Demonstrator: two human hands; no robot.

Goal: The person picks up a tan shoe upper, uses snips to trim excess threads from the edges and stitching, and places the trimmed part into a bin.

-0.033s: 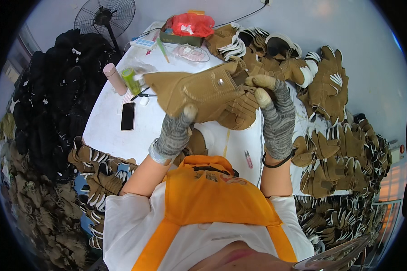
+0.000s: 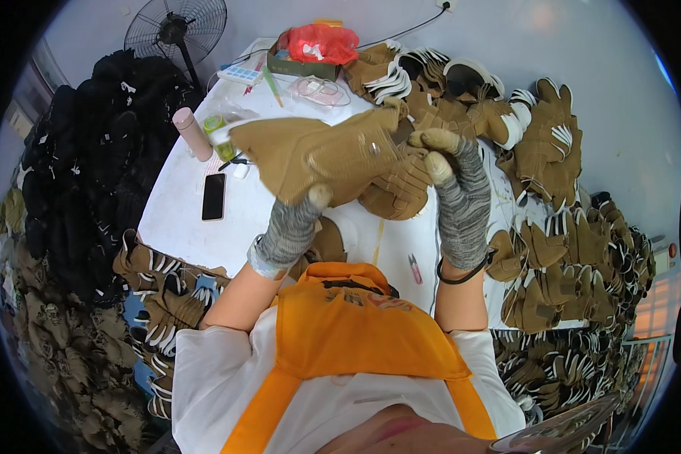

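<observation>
A tan glove (image 2: 318,155) is held raised above the counter (image 2: 181,227), gripped by left hand (image 2: 291,227) and right hand (image 2: 458,193) fingers.

Phone (image 2: 213,196) on table (image 2: 181,227) left, fan (image 2: 175,30) behind, glove heap (image 2: 560,250) right.
</observation>
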